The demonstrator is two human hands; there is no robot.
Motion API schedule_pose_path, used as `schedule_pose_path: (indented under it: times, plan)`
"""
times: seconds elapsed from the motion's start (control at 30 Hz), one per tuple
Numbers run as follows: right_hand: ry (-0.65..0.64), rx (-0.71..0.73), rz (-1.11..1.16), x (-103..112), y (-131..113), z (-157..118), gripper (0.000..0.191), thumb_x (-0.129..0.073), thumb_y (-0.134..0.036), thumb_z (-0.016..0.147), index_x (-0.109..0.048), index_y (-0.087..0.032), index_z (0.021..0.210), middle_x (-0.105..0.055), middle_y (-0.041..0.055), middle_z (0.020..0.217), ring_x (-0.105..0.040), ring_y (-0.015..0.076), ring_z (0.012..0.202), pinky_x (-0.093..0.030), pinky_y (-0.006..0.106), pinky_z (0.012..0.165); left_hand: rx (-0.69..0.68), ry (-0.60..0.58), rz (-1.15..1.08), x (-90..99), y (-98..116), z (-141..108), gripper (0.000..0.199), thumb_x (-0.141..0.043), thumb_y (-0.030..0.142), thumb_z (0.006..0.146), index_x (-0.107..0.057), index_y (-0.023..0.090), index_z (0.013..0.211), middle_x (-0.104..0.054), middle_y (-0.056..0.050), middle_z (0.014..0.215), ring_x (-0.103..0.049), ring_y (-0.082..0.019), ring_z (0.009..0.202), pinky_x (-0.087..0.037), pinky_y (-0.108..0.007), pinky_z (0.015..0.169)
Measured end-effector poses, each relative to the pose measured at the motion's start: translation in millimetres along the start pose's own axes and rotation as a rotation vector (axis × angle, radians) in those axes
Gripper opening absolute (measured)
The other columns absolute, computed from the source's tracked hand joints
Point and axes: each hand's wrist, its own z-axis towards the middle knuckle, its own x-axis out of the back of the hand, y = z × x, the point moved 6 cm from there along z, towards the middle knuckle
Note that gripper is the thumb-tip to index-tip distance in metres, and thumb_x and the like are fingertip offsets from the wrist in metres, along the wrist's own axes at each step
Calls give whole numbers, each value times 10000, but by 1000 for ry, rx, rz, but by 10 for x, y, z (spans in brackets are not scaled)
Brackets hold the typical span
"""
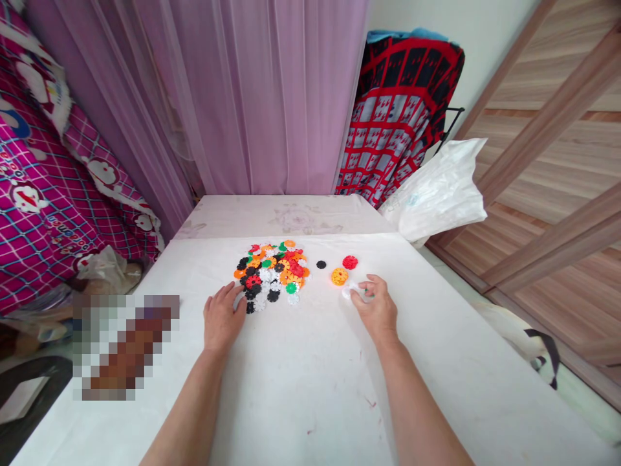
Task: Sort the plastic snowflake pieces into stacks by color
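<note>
A mixed heap of flower-shaped plastic discs (276, 272), in red, orange, black, white and green, lies on the white-covered table. My left hand (226, 317) rests at the heap's near left edge, fingers apart and fingertips by the black discs. To the right, my right hand (378, 307) curls its thumb and fingers around a white disc (350, 290). A bit of green shows beside these fingers, partly hidden by them. Just beyond lie yellow-orange discs (339, 277) and red discs (350, 262). A lone black disc (321, 265) sits between them and the heap.
The table (301, 382) has a white cover with small reddish marks. A white plastic bag (436, 191) hangs at its far right corner. Purple curtains (272, 97) stand behind, and a wooden wardrobe (548, 142) is on the right. A blurred patch covers part of the left side.
</note>
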Motion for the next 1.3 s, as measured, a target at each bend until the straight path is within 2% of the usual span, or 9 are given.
schedule_pose_path:
  times: [0.13,0.3,0.67,0.77,0.87,1.0,1.1,1.2,1.3]
  plan:
    - [-57,-41,-52,-26,150,94,549,-618,-447,670,-506,-207,1151,-694,15,886,-579,184,737,-411,302,665,-8,14,0,-2,-9,0,360,-441,322,900,-635,248,1194,-560,-69,1394,-478,-261,1310,-261,-506,1140]
    - [-92,10,-93,-152,103,68,509,-610,-414,690,-507,-239,1157,-691,-8,895,-585,176,753,-418,300,685,-14,23,-4,-1,-12,-1,358,-438,321,900,-639,245,1187,-565,-73,1388,-486,-261,1303,-268,-515,1136]
    - [-133,-2,-134,-165,115,50,498,-605,-397,707,-509,-239,1170,-699,-2,937,-594,180,790,-430,306,702,-6,15,7,1,-5,4,357,-445,324,899,-638,253,1190,-571,-67,1381,-485,-262,1306,-266,-509,1140]
    - [-98,18,-117,-134,104,45,445,-594,-389,703,-545,-233,1118,-696,12,954,-591,181,786,-442,312,713,-2,11,6,0,-7,7,353,-451,322,897,-641,255,1186,-571,-69,1381,-484,-265,1307,-267,-512,1140]
    - [-30,82,-86,-66,41,21,314,-525,-338,734,-593,-222,1018,-692,26,918,-584,178,755,-454,312,723,-3,20,-3,4,-4,12,343,-459,312,893,-647,257,1174,-570,-73,1382,-487,-265,1304,-269,-517,1137]
    - [3,206,-49,-75,-172,-116,205,-435,-240,763,-615,-225,860,-668,22,816,-575,166,710,-461,290,728,-6,31,-21,-1,-7,18,338,-469,307,889,-647,263,1173,-575,-72,1376,-495,-260,1293,-269,-505,1138]
    - [-109,342,-17,-255,-436,-328,199,-425,-182,771,-612,-230,817,-659,13,801,-580,151,710,-456,261,727,-12,40,-26,-5,-7,17,343,-456,307,896,-642,255,1179,-573,-72,1378,-494,-258,1292,-267,-499,1139]
    - [-308,502,-23,-500,-695,-580,228,-433,-115,770,-623,-233,812,-661,8,821,-592,140,751,-441,233,723,-14,43,-35,-5,-1,10,347,-438,300,902,-638,243,1180,-577,-75,1372,-488,-257,1297,-268,-504,1135]
    - [-437,589,-104,-653,-819,-727,237,-465,-81,769,-639,-239,803,-669,8,848,-599,147,815,-427,229,744,-21,34,-30,-6,14,8,353,-421,301,909,-638,239,1180,-584,-74,1364,-478,-261,1306,-273,-499,1131]
